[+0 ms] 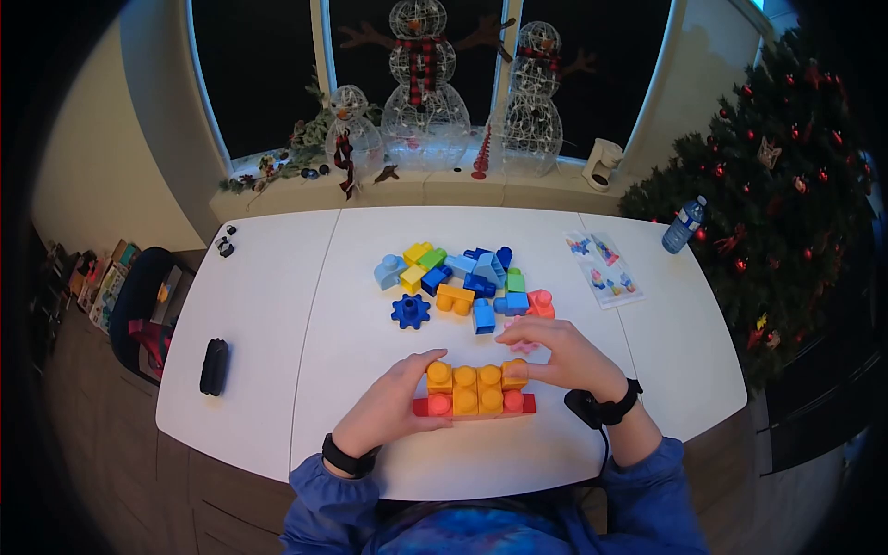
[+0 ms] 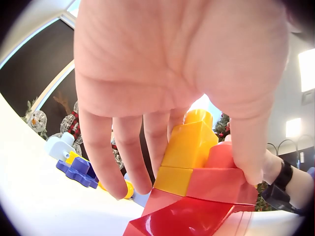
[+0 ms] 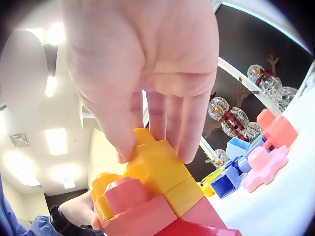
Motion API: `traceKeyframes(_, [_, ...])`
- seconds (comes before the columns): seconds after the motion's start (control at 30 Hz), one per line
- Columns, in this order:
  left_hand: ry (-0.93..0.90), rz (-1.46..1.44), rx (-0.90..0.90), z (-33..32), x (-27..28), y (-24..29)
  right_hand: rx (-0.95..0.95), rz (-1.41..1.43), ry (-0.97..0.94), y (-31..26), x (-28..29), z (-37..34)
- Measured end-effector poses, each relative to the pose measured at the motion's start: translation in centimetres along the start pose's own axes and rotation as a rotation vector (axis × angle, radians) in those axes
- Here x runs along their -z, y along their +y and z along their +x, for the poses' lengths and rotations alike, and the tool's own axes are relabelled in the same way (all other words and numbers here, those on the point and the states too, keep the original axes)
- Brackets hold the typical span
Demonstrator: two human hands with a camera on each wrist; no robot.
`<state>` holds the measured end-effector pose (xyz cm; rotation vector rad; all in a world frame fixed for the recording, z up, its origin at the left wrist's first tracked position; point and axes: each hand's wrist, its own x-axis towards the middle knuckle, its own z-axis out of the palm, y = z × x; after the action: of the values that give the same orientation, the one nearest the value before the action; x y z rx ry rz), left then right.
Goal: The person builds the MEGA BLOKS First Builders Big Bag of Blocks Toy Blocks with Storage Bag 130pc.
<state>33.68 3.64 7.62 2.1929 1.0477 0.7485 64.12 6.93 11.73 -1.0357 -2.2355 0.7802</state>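
A stack of toy building blocks stands near the table's front edge: yellow blocks point(image 1: 477, 396) on top, coral blocks point(image 3: 142, 216) at both ends, a red block point(image 2: 192, 216) below. My left hand point(image 1: 384, 405) grips its left end, thumb on the near coral side and fingers behind. With thumb and fingers, my right hand point(image 1: 569, 356) pinches the yellow block point(image 3: 160, 160) at the stack's upper right corner. Just beyond the right fingers lies a pink gear-shaped block point(image 3: 266, 167), partly hidden by that hand in the head view.
Loose blue, yellow, green and coral blocks are heaped mid-table, with a dark blue gear block point(image 1: 411, 312) at their left. A picture sheet point(image 1: 606, 270) and a water bottle point(image 1: 684, 225) are at the right. A black case point(image 1: 215, 366) lies at the left.
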Motion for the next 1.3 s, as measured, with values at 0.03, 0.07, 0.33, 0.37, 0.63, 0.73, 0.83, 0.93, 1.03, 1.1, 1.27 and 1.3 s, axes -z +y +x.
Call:
traceKeyframes(0.03, [0.014,0.008,-0.018,0.0,-0.1,0.0,0.034,-0.078,0.006,0.2,0.2,1.0])
traceKeyframes(0.07, [-0.005,0.007,0.001,0.0,-0.2,-0.2,0.069,-0.156,0.012,0.8,0.1,2.3])
traceKeyframes(0.33, [-0.058,0.001,0.073,0.1,-0.1,-0.4,0.261,-0.585,-0.103,6.5,-3.4,10.9])
traceKeyframes(0.37, [-0.061,0.001,0.076,0.1,-0.1,-0.3,0.247,-0.615,-0.133,7.0,-4.0,11.6])
traceKeyframes(0.63, [-0.064,0.001,0.069,0.1,0.1,-0.1,0.220,-0.737,-0.217,8.4,-6.0,13.5])
traceKeyframes(0.73, [-0.043,0.011,0.040,0.0,-0.1,-0.3,0.215,-0.740,-0.196,8.4,-6.1,13.5])
traceKeyframes(0.83, [-0.034,0.013,0.027,0.0,-0.2,-0.5,0.187,-0.706,-0.183,8.0,-6.2,13.3])
traceKeyframes(0.93, [-0.020,0.012,0.007,-0.1,-0.4,-0.7,0.128,-0.624,-0.176,8.0,-6.0,13.2])
traceKeyframes(1.03, [-0.022,0.014,-0.002,-0.1,-0.5,-1.0,0.147,-0.568,-0.161,8.7,-5.6,12.8])
traceKeyframes(1.1, [-0.027,0.008,0.013,-0.1,-0.5,-0.8,0.179,-0.556,-0.130,9.1,-5.6,12.3])
traceKeyframes(1.27, [-0.030,0.005,0.018,-0.1,-0.3,-0.6,0.104,-0.578,-0.271,7.8,-5.2,11.9])
traceKeyframes(1.3, [-0.031,0.005,0.021,-0.1,-0.3,-0.5,0.064,-0.578,-0.325,7.4,-5.1,12.0])
